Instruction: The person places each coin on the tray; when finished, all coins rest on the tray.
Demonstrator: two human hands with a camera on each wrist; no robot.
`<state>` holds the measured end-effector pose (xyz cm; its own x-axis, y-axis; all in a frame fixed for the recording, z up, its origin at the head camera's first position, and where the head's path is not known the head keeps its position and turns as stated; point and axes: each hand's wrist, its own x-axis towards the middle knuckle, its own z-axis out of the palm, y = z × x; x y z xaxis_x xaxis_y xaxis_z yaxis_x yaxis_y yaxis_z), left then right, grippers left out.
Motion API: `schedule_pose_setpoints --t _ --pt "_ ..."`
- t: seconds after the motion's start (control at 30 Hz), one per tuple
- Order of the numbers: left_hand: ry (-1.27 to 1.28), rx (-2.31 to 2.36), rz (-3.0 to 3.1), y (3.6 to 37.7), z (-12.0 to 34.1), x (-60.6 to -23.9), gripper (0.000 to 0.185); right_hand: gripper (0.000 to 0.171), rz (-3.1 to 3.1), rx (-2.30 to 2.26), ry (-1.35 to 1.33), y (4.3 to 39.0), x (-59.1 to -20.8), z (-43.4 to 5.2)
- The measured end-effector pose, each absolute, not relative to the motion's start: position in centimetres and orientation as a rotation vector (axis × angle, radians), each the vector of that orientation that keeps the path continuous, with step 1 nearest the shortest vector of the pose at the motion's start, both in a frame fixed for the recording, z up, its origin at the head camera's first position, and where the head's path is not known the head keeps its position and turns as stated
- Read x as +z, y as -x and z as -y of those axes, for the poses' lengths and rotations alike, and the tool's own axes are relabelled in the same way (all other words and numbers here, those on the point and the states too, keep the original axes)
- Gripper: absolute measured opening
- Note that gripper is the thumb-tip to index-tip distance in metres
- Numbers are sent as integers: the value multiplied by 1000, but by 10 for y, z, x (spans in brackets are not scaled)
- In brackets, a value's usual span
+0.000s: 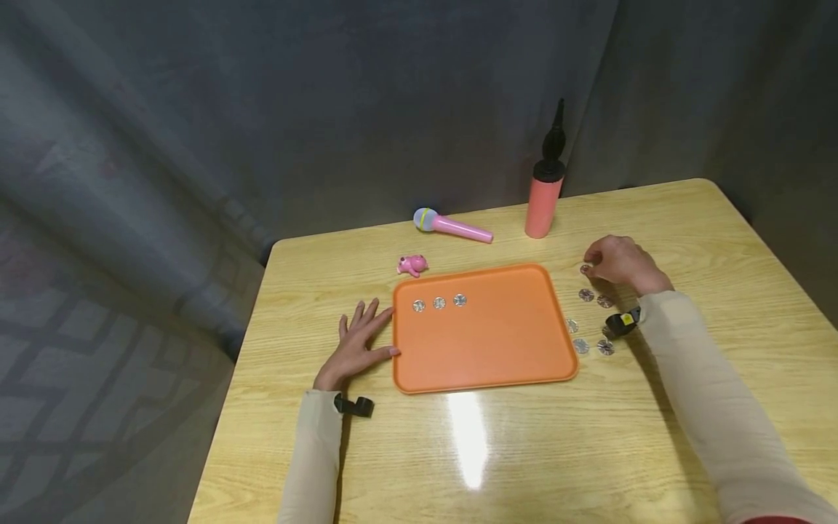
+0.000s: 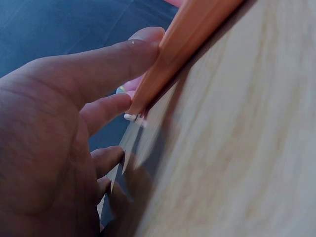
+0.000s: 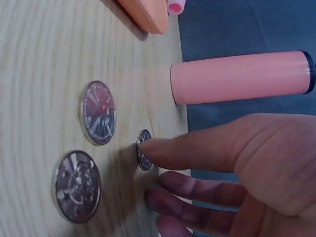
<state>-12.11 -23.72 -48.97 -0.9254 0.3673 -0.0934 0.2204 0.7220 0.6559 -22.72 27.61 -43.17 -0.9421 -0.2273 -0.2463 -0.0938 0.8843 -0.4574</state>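
Note:
My left hand (image 1: 350, 354) lies spread at the left side of the orange tray (image 1: 484, 342), its thumb and index fingertips right at the rim. In the left wrist view, the fingers are nearly straight against the tray wall (image 2: 163, 64). My right hand (image 1: 622, 260) is beyond the tray's right side, pinching a silver coin (image 1: 585, 269) between thumb and fingers. In the right wrist view, the thumb tip covers part of this coin (image 3: 144, 136), close to the tabletop. Several more coins (image 1: 585, 295) lie below that hand, some near the tray edge. Three coins (image 1: 439, 303) sit in a row inside the tray.
Behind the tray lie a pink toy animal (image 1: 412, 265) and a toy microphone (image 1: 458, 228). An upright pink pump (image 1: 543, 207) with a black top stands near the back edge of the wooden table (image 1: 524, 451), left of my right hand. Dark curtains (image 1: 393, 109) hang behind.

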Motion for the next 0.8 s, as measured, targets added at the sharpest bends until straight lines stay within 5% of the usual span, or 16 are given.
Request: schedule_pose_setpoints --t 0.5,0.8 --pt "-459 987 -2714 119 236 -488 83 21 -2765 -551 403 233 -431 -261" --pt "-454 988 -2713 119 236 -488 82 12 -2727 -690 249 236 -435 -265"
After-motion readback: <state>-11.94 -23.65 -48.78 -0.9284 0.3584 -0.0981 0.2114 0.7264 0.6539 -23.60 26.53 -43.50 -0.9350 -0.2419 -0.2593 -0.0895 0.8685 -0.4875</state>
